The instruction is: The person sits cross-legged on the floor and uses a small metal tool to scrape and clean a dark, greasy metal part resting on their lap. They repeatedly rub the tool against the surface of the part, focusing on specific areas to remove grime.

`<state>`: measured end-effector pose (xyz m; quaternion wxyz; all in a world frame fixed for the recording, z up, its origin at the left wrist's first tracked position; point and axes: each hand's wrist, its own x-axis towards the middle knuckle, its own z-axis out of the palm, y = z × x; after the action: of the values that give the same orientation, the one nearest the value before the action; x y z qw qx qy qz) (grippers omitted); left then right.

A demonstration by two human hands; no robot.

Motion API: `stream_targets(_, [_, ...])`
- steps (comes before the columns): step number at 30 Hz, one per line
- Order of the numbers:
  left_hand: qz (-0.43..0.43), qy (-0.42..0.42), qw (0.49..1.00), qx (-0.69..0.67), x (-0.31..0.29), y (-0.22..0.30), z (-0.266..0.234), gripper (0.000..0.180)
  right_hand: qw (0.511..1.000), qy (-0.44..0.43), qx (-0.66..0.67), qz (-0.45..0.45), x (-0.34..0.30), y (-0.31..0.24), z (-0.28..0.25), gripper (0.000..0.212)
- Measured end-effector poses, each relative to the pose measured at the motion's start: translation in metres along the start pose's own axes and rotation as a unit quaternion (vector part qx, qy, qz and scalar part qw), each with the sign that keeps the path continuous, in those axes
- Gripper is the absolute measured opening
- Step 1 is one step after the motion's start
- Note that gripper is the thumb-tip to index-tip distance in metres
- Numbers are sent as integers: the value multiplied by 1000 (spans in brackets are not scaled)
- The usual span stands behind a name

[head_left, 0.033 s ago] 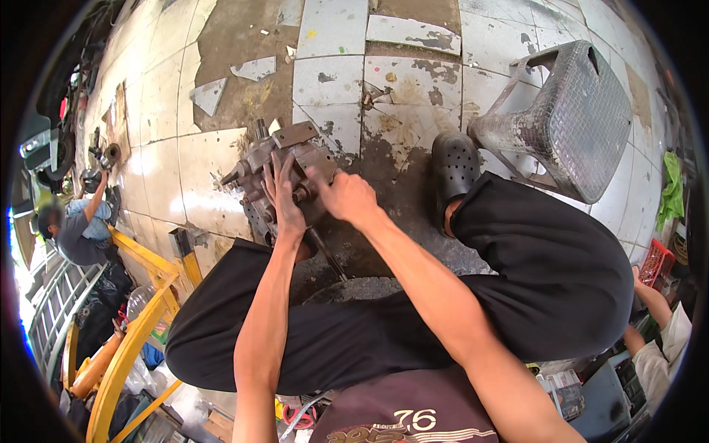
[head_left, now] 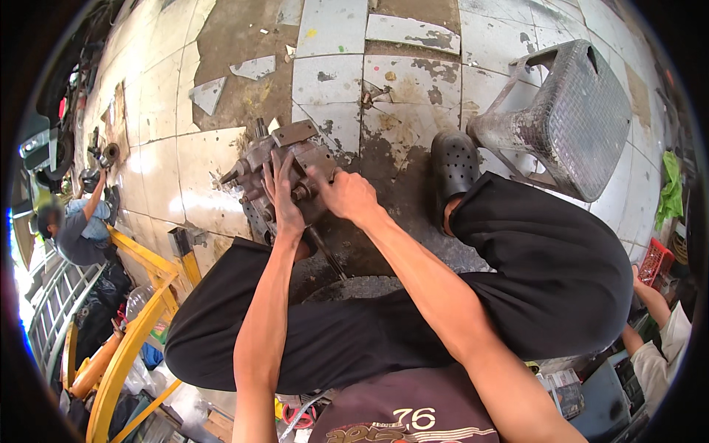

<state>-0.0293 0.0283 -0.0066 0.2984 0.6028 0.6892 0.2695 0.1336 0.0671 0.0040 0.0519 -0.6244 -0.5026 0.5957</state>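
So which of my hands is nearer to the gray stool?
Your right hand: it's at the right side of the metal assembly, left of the gray stool. Your left hand is farther left, against the assembly.

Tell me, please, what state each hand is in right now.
Left hand: open and extended, at the metal machine assembly.
Right hand: partly curled at the same assembly; whether it grips anything cannot be told.

Repair workshop, pretty rough one: grimy chunk of machinery (head_left: 295, 134) down among cracked, stained floor tiles (head_left: 329, 77), beat-up stool (head_left: 591, 111), yellow metal frame (head_left: 131, 341), junk (head_left: 140, 378) piled around, another person (head_left: 83, 240) by metal parts (head_left: 111, 153) off left.
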Motion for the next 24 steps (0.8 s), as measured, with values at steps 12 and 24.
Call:
stream_targets(12, [-20, 0, 989, -145, 2, -6, -1, 71, 995, 0, -70, -70, -18, -12, -8, 93])
stream_targets(24, [-24, 8, 982, -188, 9, 0, 3, 75, 993, -49, -103, -37, 1, -10, -14, 92])
